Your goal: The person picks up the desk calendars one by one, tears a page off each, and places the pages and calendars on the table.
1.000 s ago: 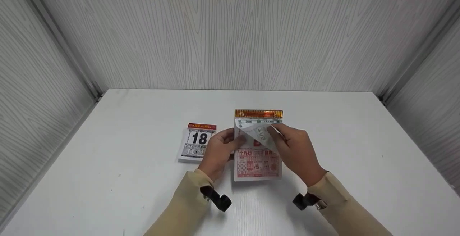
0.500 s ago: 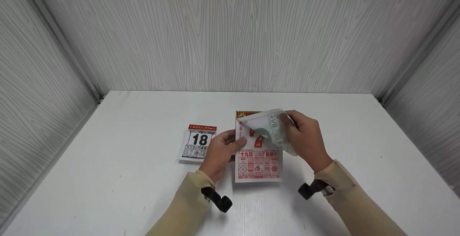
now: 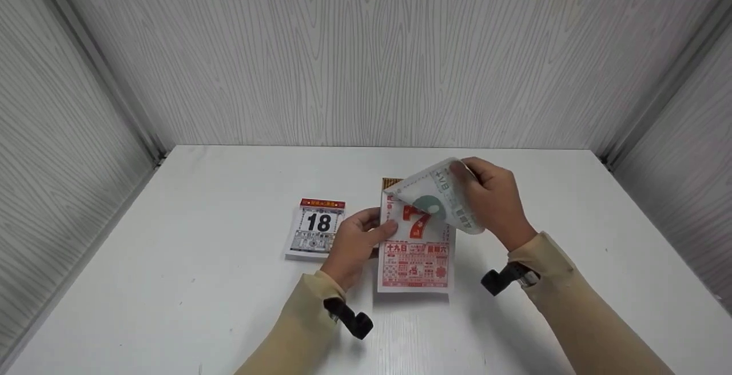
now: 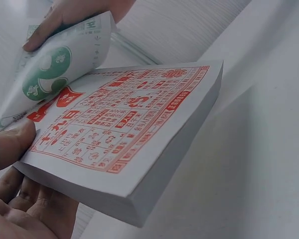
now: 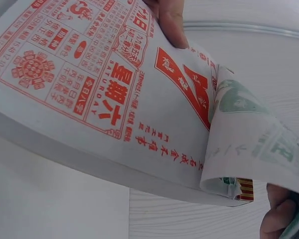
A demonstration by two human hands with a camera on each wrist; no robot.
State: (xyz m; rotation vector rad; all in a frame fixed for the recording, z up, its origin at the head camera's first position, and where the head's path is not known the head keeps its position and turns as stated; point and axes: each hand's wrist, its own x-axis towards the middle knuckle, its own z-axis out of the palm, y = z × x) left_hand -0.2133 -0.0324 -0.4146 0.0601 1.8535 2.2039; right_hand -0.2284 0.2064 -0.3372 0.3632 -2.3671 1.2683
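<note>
Lifted top page [image 3: 443, 200] higher, R hand [image 3: 492, 203] pinching it; L hand [image 3: 357, 240] gripping calendar pad [image 3: 416, 263]. Mid-tear; next, prob. pull right.

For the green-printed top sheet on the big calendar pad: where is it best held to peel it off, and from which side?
Probably the loose bottom-right corner of the top sheet, from the pad's right, where the right hand pinches it now. The sheet curls up towards the bound top edge, and the left hand holds the calendar pad down at its left edge.
</note>
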